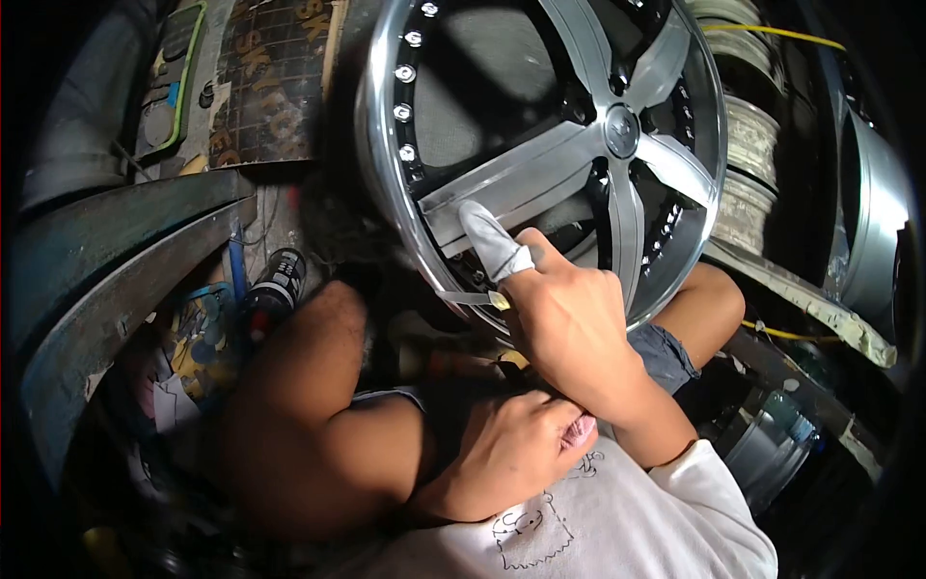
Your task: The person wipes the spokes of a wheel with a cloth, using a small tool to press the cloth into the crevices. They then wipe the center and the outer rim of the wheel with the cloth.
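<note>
A large alloy wheel [521, 164] with brushed silver spokes, black inner parts and a polished rim stands tilted before me. My right hand [574, 304] has a white cloth [494, 239] wrapped over a finger, and that fingertip presses on the left spoke near the rim. Beside its knuckles a thin grey strip [471, 297] with a yellow end lies across the rim edge. Lower down, my left hand [511, 449] is curled closed against my lap and shirt, below the right wrist. Something pinkish shows at its thumb side; I cannot tell whether it is held.
Several dusty wheels [750, 145] are stacked at the right, with another silver rim [876, 217] beyond them. A dark bottle [280, 280] stands left of my knee. Wooden beams [125, 241] run along the left. A clear plastic jug [772, 439] lies at lower right.
</note>
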### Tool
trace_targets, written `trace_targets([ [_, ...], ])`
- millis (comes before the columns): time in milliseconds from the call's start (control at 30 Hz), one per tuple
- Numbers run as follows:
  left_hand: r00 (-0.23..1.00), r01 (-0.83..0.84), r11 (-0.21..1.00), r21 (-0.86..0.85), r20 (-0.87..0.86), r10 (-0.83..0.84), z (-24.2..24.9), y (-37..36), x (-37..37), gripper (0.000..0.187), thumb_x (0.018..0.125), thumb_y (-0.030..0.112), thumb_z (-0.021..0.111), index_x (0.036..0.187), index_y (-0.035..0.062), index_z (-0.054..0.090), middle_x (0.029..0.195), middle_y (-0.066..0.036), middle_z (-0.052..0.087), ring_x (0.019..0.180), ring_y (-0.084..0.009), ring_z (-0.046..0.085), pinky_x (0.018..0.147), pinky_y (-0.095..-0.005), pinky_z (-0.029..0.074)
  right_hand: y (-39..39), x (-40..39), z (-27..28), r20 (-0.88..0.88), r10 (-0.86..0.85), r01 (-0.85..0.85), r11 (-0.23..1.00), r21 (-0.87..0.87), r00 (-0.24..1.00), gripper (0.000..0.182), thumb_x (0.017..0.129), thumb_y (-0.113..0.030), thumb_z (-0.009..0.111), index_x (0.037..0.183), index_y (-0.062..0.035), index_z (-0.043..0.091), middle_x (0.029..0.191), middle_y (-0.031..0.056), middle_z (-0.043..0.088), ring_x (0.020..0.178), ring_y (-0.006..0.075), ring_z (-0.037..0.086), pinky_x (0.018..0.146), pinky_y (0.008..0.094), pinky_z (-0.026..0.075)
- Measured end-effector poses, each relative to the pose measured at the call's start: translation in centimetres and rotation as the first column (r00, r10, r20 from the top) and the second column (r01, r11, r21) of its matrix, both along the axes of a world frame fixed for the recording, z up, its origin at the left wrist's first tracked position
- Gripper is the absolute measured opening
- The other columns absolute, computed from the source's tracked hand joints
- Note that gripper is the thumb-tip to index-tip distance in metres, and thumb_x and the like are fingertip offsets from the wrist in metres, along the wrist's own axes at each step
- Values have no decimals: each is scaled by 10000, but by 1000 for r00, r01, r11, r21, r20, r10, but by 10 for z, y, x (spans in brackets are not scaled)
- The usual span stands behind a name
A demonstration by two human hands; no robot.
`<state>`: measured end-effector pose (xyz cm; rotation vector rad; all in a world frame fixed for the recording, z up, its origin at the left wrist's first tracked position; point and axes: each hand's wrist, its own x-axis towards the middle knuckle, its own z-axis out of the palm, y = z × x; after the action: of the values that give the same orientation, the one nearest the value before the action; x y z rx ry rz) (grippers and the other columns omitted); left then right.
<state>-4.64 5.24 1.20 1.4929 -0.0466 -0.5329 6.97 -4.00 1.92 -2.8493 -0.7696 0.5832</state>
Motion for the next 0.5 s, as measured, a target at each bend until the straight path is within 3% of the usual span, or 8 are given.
trace_targets([
  [67, 995, -94, 995, 28, -14, 94, 0, 0, 1, 186, 801, 153, 828, 942, 51, 762, 783, -153, 701, 706, -355, 702, 637, -429, 564, 1, 0, -3, -5, 11, -11, 1000, -1, 1000, 243, 866, -132, 615, 1060, -31, 720, 1015, 169, 659, 578, 343, 682, 481, 449, 529],
  [133, 998, -65, 998, 24, -19, 66, 2, 1, 1, 182, 802, 150, 827, 942, 55, 762, 790, -154, 700, 709, -352, 703, 639, -426, 565, 0, 6, -6, 23, 25, -25, 1000, -14, 999, 343, 868, -136, 615, 1177, -37, 725, 1032, 162, 661, 584, 337, 685, 483, 449, 530],
  [233, 1000, -20, 1000, 7, -14, 21, 2, 8, 4, 180, 797, 141, 829, 941, 56, 761, 804, -153, 703, 718, -349, 705, 644, -423, 568, -2, -4, -4, -23, -23, 23, 1000, 9, 999, 128, 855, -141, 629, 889, -34, 692, 1029, 163, 655, 598, 358, 686, 497, 455, 535],
  [333, 997, -80, 996, -34, -2, 80, 3, 6, 0, 187, 790, 137, 835, 938, 52, 759, 809, -149, 704, 721, -345, 704, 647, -421, 569, -4, 1, -3, -51, -24, 22, 999, -28, 998, 534, 829, -65, 663, 1363, -76, 646, 1091, 142, 692, 689, 372, 695, 585, 451, 550],
  [367, 996, -91, 995, -35, 8, 91, 3, 6, 1, 188, 789, 137, 837, 935, 50, 758, 807, -148, 702, 721, -345, 704, 647, -421, 569, -3, 2, -3, -42, -29, 28, 999, -31, 999, 561, 820, -65, 678, 1380, -80, 640, 1072, 145, 688, 698, 375, 694, 592, 456, 548],
  [433, 996, -86, 995, -53, 17, 87, 1, 6, 2, 174, 797, 133, 835, 920, 40, 753, 801, -146, 696, 711, -340, 699, 639, -418, 561, 0, 2, -2, -33, -34, 33, 999, -9, 999, 398, 824, -86, 679, 1221, -65, 653, 1055, 169, 683, 678, 381, 694, 574, 467, 548],
  [467, 996, -84, 995, -61, 22, 85, 1, 6, 2, 168, 801, 131, 834, 912, 35, 751, 797, -145, 693, 706, -338, 697, 635, -416, 558, -1, 0, -3, -30, -35, 35, 999, 16, 999, 217, 836, -107, 665, 1045, -46, 671, 1056, 191, 683, 651, 383, 695, 551, 474, 551],
  [500, 997, -77, 994, -73, 25, 79, 0, 6, 3, 159, 806, 126, 828, 907, 32, 749, 798, -145, 692, 702, -337, 695, 631, -415, 552, 0, 3, -4, -34, -33, 34, 999, 35, 999, 230, 830, -99, 669, 1055, -52, 665, 1051, 192, 684, 659, 384, 696, 557, 477, 551],
])
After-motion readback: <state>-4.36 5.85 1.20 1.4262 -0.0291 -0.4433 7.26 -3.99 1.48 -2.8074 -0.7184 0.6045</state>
